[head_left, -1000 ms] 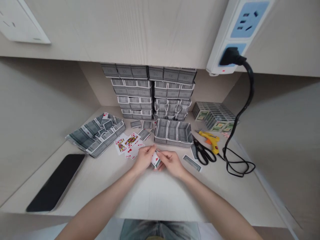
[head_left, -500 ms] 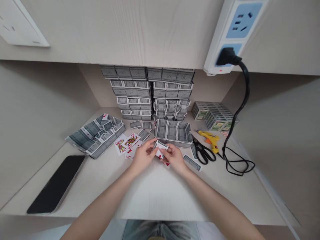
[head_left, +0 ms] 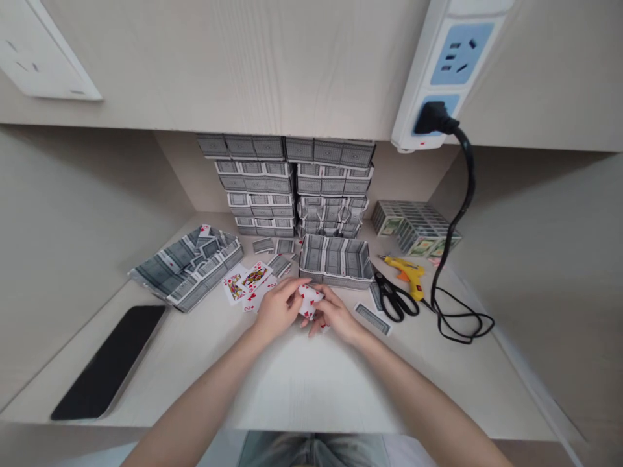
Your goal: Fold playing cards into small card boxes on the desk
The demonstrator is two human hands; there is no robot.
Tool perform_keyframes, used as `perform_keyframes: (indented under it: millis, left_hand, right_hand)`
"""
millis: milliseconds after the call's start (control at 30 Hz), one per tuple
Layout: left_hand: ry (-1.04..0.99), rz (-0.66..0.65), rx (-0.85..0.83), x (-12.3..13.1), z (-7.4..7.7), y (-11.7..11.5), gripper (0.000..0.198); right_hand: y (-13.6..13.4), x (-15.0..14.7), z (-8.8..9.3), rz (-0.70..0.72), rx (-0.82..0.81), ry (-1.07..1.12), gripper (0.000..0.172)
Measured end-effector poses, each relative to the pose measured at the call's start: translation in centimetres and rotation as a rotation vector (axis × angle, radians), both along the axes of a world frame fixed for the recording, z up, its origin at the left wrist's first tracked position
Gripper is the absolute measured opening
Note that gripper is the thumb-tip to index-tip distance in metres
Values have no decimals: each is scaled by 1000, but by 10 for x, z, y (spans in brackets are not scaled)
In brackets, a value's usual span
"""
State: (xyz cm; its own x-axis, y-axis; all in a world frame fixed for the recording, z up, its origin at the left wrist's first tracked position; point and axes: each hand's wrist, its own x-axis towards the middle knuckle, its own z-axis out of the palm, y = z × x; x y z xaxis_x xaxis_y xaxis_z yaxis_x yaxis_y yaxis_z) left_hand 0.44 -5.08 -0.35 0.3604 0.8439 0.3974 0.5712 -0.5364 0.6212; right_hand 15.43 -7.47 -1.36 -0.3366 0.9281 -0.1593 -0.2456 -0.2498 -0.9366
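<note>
– If pinched unevenly, any risk for the playing card (head_left: 310, 299) between the two hands?

– Perhaps a crease in the wrong place, from thumb pressure too far to one side; maybe also a slip onto the desk (head_left: 311, 383), from too light a hold

– And the fingers, how far apart?

– On the left hand (head_left: 277, 307), curled, with little gap to the thumb, reaching to the card's far left edge and apparently touching; whether truly gripping, impossible to tell. On the right hand (head_left: 337, 318), loosely parted but bent around the card's right side, seemingly with hold of it; below, another bit of red-marked card (head_left: 324, 329), mostly hidden

– Anything nearby to watch?

– Just beyond, the open box (head_left: 335, 259), liable to a knock from a forward push of the knuckles; beside the left hand, face-up cards (head_left: 256, 277), easily dragged by a careless wrist; off to the right, well apart, scissors (head_left: 395, 298)
</note>
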Motion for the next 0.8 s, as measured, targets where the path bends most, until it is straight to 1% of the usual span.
perform_keyframes:
  millis: [100, 267, 333, 467, 600, 700, 800]
  left_hand:
    - [-44, -47, 62, 0, 1, 1, 30]
    - [-67, 7, 62, -3, 1, 5, 21]
    - [-71, 27, 57, -4, 1, 5, 19]
    - [-60, 10, 61, -3, 4, 2, 17]
    - [-56, -92, 142, -2, 5, 0, 22]
    - [-45, -139, 199, -2, 3, 0, 24]
    - [-34, -132, 216, -3, 2, 0, 22]
  right_hand:
    - [-1, 0, 0, 40, 14, 68, 26]
    - [-3, 2, 8, 71, 11, 241, 31]
    - [-4, 3, 11, 75, 7, 276, 33]
    - [-4, 5, 12, 51, 10, 275, 36]
    - [-2, 4, 11, 58, -18, 270, 40]
    - [-2, 4, 11, 82, -31, 245, 32]
    - [-1, 4, 11, 79, -43, 217, 25]
